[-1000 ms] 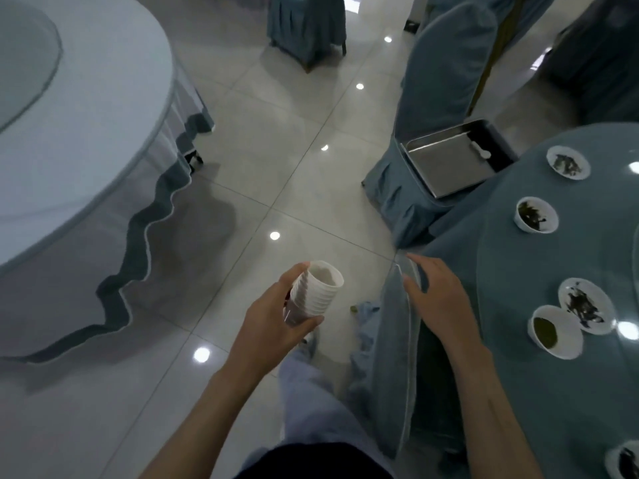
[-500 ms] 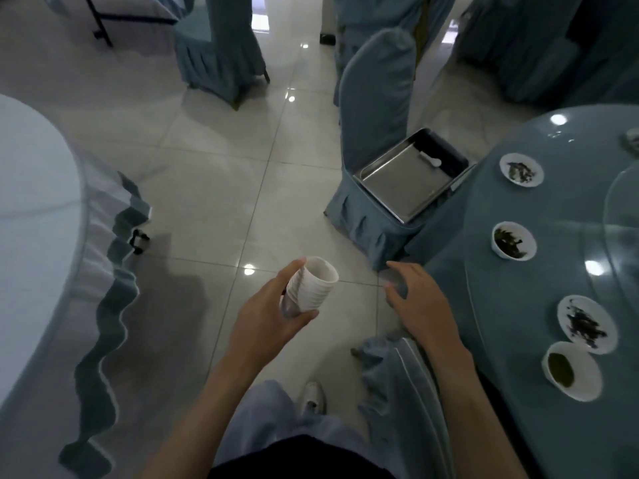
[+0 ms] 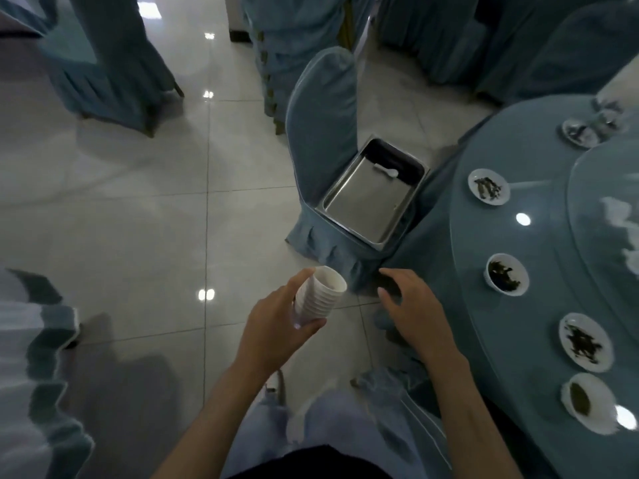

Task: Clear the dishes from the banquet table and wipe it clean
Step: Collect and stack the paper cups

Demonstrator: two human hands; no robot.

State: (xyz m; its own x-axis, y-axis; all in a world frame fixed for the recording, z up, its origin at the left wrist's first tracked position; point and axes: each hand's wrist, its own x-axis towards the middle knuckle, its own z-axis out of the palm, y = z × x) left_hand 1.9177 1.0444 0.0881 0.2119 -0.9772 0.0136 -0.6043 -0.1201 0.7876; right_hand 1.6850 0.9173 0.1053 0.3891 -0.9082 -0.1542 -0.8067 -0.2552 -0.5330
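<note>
Beside the table (image 3: 539,236), left hand (image 3: 273,326) gripping one cup stack (image 3: 320,295), right hand (image 3: 415,312) fingers slack, empty, five dirty dishes (image 3: 507,279)

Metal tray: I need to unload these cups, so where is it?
Head view, right of centre: the metal tray lies on the seat of the covered chair, between its back and the round table.

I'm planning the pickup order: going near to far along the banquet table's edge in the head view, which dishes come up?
Bowl of greenish residue → plate of dark scraps → bowl of dark leaves → second scrap plate → blurred far dishes.
</note>
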